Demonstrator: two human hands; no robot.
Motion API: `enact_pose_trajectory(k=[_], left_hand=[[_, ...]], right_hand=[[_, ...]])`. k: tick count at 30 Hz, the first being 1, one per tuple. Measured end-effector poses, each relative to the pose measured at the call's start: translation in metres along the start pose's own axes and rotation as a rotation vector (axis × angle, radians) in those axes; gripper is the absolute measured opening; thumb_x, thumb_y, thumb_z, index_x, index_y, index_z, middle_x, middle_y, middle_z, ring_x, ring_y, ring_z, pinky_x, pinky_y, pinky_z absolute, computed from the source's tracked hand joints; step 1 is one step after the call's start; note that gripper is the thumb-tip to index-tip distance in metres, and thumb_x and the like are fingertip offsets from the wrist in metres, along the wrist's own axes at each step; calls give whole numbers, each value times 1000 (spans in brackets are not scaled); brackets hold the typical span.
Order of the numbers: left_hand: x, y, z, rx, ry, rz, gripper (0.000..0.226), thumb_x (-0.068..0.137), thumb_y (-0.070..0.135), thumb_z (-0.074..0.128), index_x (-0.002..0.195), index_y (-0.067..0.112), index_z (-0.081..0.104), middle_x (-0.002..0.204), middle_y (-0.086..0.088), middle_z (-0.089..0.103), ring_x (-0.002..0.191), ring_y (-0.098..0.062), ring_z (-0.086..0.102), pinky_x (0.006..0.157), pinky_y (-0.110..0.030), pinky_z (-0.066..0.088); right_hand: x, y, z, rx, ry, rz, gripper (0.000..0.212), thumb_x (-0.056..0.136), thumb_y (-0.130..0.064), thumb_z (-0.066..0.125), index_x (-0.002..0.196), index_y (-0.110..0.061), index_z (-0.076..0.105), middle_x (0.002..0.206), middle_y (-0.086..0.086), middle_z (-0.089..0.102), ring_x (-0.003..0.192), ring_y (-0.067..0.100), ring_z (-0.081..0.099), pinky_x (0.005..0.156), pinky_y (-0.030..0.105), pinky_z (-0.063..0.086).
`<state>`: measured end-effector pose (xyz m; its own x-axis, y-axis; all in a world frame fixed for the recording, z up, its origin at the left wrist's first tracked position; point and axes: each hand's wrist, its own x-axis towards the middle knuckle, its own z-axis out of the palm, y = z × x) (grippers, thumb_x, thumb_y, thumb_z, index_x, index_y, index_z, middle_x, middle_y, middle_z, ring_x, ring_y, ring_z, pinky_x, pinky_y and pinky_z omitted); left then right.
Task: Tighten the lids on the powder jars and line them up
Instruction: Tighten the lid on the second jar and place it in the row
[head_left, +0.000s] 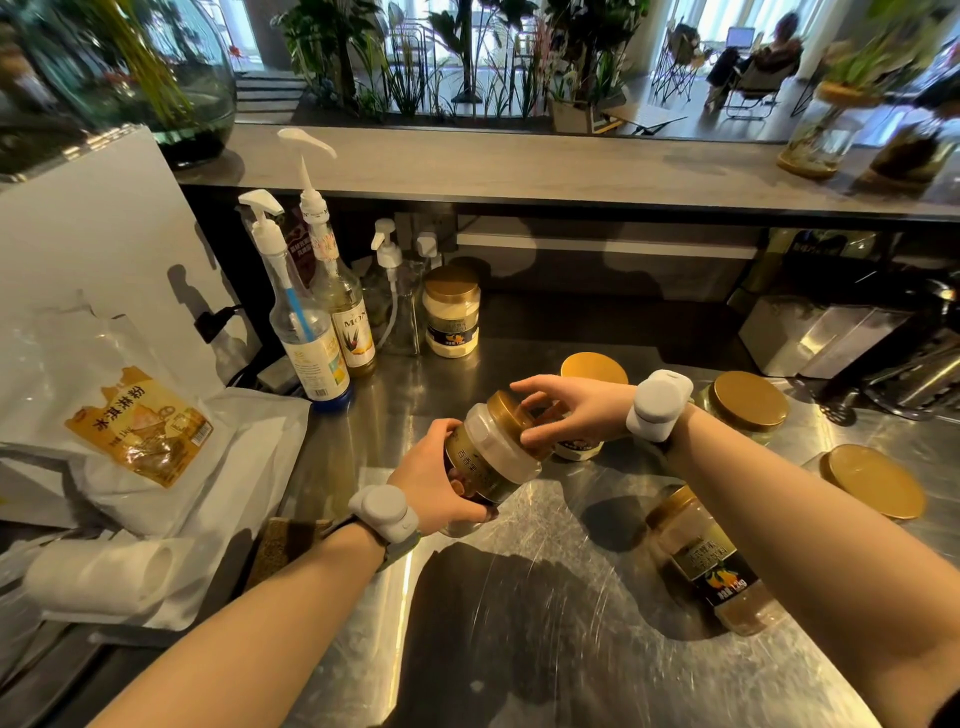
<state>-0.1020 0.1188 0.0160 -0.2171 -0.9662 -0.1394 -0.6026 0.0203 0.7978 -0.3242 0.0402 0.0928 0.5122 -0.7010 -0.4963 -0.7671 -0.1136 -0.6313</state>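
Observation:
My left hand (435, 480) grips the body of a clear powder jar (493, 457), held tilted above the steel counter (519, 649). My right hand (569, 408) has its fingers closed around that jar's gold lid (514, 415). One capped jar (452, 312) stands upright at the back beside the syrup bottles. Another jar (709, 561) lies on its side at the right, under my right forearm. Gold-lidded jars stand behind my right hand (594, 368) and to the right (748, 400), and a further gold lid (872, 480) shows at the far right.
Pump syrup bottles (317, 332) stand at the back left. A white bag with a yellow powder packet (140, 426) and a paper roll (98, 577) fill the left side. Steel containers (831, 338) sit at the back right. A raised shelf (519, 166) runs across the back.

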Motion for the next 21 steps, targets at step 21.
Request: enact_pose_trajectory(k=[21], left_hand=[[6, 3, -1, -89, -21, -35, 93, 59, 31, 87, 131, 31, 29, 116, 13, 50, 108, -10, 54, 95, -31, 50]], right_hand=[[-1, -7, 8, 91, 50, -75, 75, 87, -43, 60, 149, -33, 20, 152, -5, 29, 138, 20, 33, 102, 31, 37]])
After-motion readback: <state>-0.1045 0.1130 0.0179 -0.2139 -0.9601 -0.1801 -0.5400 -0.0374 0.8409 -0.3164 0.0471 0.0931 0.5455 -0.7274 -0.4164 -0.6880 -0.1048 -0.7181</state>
